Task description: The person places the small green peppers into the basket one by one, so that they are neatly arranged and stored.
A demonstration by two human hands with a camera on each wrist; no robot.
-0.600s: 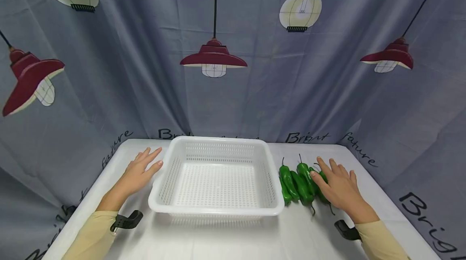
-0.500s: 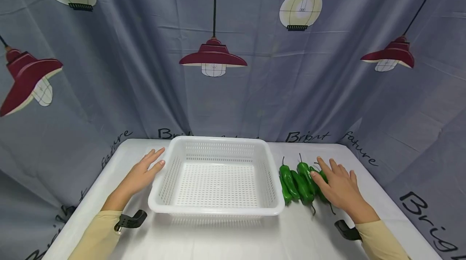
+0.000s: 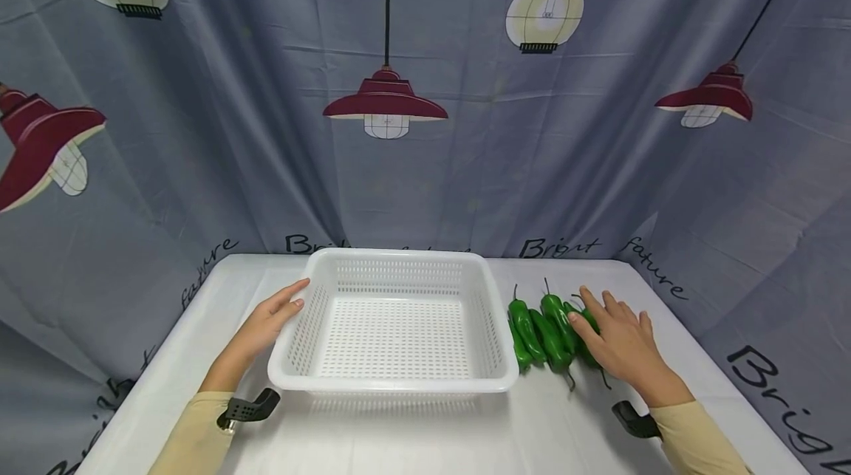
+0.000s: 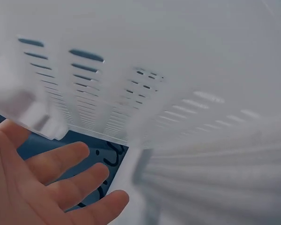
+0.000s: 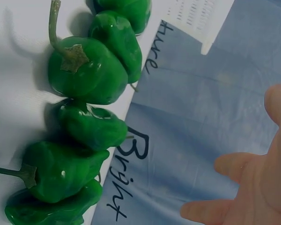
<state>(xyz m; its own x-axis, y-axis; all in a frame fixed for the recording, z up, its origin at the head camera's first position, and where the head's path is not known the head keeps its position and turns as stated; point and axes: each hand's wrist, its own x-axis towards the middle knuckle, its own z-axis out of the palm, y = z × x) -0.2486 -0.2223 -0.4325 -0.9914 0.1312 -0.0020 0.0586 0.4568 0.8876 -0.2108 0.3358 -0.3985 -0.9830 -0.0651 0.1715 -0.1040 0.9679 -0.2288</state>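
A white plastic basket point(image 3: 392, 385) with slotted walls and nothing in it sits mid-table. My left hand point(image 3: 261, 326) is right at its left rim, fingers extended; in the left wrist view those fingers point(image 4: 65, 161) stretch beneath the rim beside the slotted wall. Several glossy green peppers point(image 3: 550, 338) with stems lie side by side at the basket's right. Over the rightmost ones my right hand point(image 3: 621, 343) is spread flat, hiding part of them. The right wrist view shows its fingers point(image 5: 208, 212) straight and holding nothing, with the peppers point(image 5: 86, 70) apart from them.
A white cloth covers the table point(image 3: 399, 434). Close behind and on both sides hangs a grey-blue curtain point(image 3: 399, 187) printed with lamps and lettering. Each wrist wears a black strap point(image 3: 249, 407).
My left hand has moved right and slightly down, from beside the basket to its left rim. The right hand stays over the peppers. The head view has shifted slightly.
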